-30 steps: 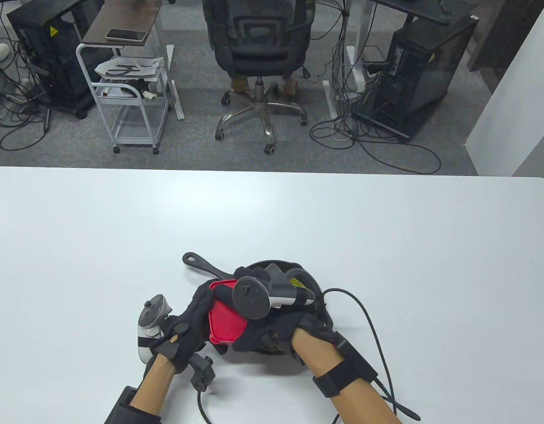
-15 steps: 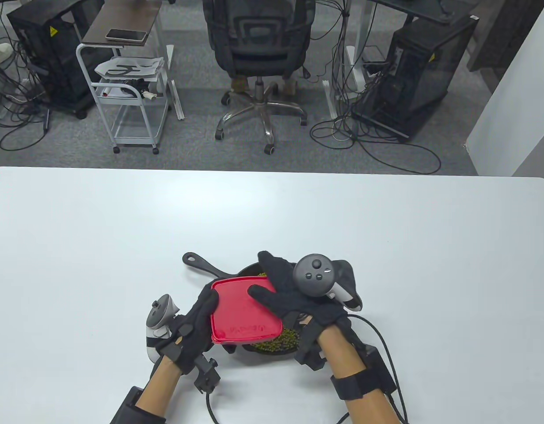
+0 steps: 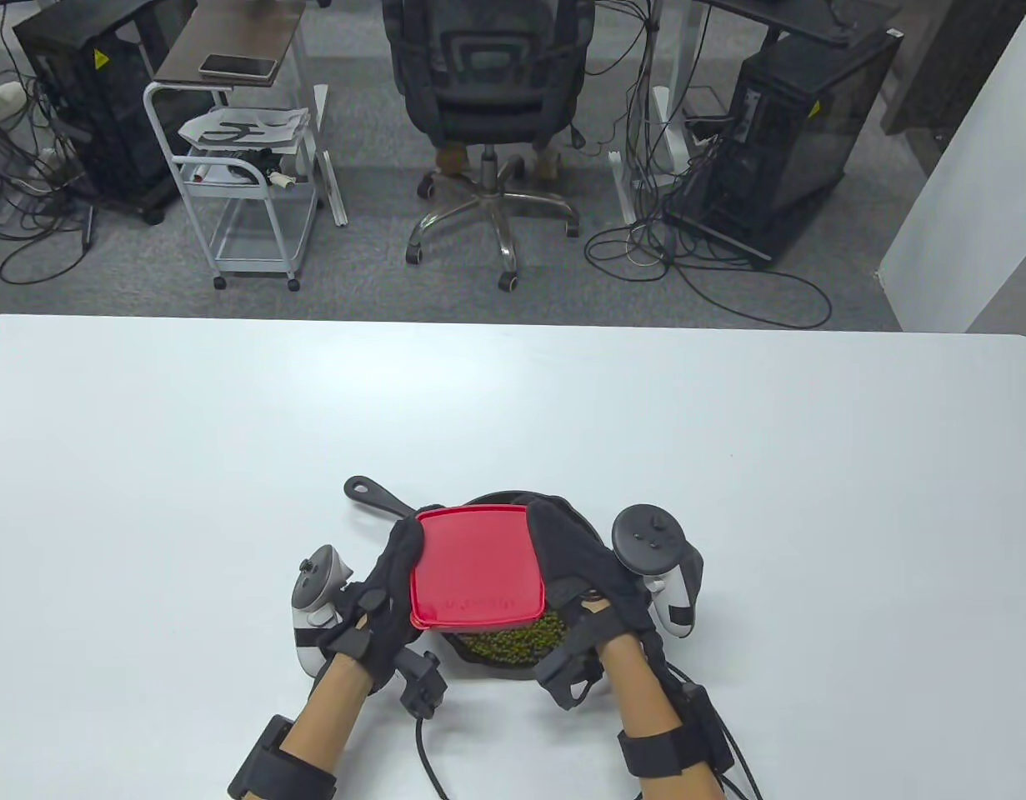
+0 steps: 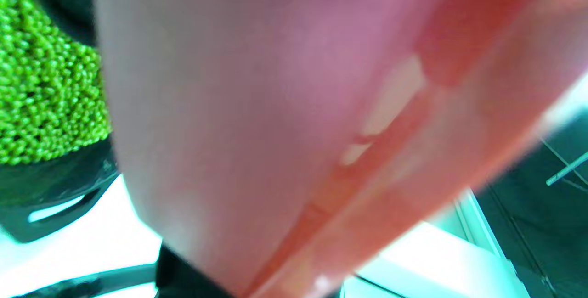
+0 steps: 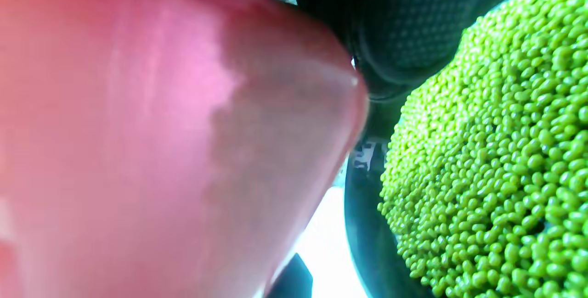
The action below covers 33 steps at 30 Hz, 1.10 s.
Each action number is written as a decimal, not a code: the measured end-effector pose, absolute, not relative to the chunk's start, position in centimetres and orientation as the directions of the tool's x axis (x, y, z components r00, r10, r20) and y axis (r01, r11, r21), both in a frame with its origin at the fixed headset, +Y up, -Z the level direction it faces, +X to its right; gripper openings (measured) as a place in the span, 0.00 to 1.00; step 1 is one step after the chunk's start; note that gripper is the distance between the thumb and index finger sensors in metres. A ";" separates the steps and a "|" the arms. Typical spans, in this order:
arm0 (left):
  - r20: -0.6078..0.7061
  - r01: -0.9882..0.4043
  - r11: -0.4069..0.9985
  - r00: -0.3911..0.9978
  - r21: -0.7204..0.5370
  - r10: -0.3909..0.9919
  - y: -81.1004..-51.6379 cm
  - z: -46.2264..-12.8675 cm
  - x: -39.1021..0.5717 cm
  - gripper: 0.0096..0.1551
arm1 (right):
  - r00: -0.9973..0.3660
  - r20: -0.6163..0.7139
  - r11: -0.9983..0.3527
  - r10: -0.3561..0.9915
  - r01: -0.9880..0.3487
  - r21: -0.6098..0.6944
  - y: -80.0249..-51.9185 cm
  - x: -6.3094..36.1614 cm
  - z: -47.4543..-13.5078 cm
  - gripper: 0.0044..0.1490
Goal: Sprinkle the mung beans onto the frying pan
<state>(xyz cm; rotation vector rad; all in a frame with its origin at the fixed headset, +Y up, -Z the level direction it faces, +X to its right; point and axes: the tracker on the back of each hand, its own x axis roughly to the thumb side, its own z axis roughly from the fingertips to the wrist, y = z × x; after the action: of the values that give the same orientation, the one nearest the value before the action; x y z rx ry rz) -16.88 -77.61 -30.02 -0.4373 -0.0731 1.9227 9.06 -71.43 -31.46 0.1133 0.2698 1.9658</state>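
A black frying pan lies on the white table, handle toward the far left. A heap of green mung beans lies in it, also in the left wrist view and the right wrist view. A red plastic container is held level over the pan, its flat red face up. My left hand grips its left edge and my right hand grips its right edge. The container fills the left wrist view and the right wrist view.
Cables from the gloves trail off the table's near edge. Beyond the far edge are an office chair, a white cart and computer towers on the floor.
The red container has turned from tilted steeply over the pan to level. My right hand moved from on top of it to its right edge. More beans now show in the pan.
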 end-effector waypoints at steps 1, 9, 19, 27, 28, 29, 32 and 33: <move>-0.266 -0.871 -0.407 -0.338 -0.275 0.903 -77.8 -30.1 -16.8 0.45 | -0.385 -0.051 -0.363 0.922 -0.901 0.240 -71.5 9.1 -31.4 0.43; -0.255 -0.857 -0.439 -0.377 -0.268 0.891 -78.8 -30.2 -17.1 0.41 | -0.353 -0.051 -0.338 0.934 -0.922 0.189 -72.4 8.4 -31.0 0.39; -0.224 -0.883 -0.404 -0.355 -0.239 0.908 -78.2 -29.9 -17.2 0.36 | -0.295 -0.076 -0.280 0.952 -0.946 0.162 -72.6 8.2 -30.6 0.30; -0.204 -0.882 -0.419 -0.379 -0.218 0.903 -77.6 -29.8 -17.3 0.35 | -0.213 -0.099 -0.188 0.972 -0.959 0.214 -73.2 8.1 -30.6 0.38; -0.216 -0.883 -0.419 -0.376 -0.212 0.901 -77.6 -29.7 -17.5 0.35 | -0.232 -0.094 -0.206 0.968 -0.951 0.231 -73.2 8.0 -30.5 0.41; -0.207 -0.890 -0.408 -0.369 -0.204 0.906 -77.6 -29.7 -17.6 0.35 | -0.243 -0.089 -0.216 0.966 -0.947 0.239 -73.2 7.9 -30.5 0.43; -0.206 -0.885 -0.441 -0.409 -0.148 0.889 -77.8 -29.8 -18.2 0.36 | -0.282 -0.075 -0.242 0.956 -0.910 0.338 -73.1 7.2 -29.9 0.48; -0.207 -0.884 -0.446 -0.414 -0.139 0.886 -77.8 -29.9 -18.4 0.36 | -0.291 -0.070 -0.250 0.954 -0.903 0.349 -73.1 7.0 -29.7 0.49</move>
<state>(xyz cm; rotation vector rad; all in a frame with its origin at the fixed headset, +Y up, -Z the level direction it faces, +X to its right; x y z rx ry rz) -18.41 -77.83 -29.87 -0.3005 -0.0100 2.0108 7.00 -73.05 -29.66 0.1818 0.3802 1.8310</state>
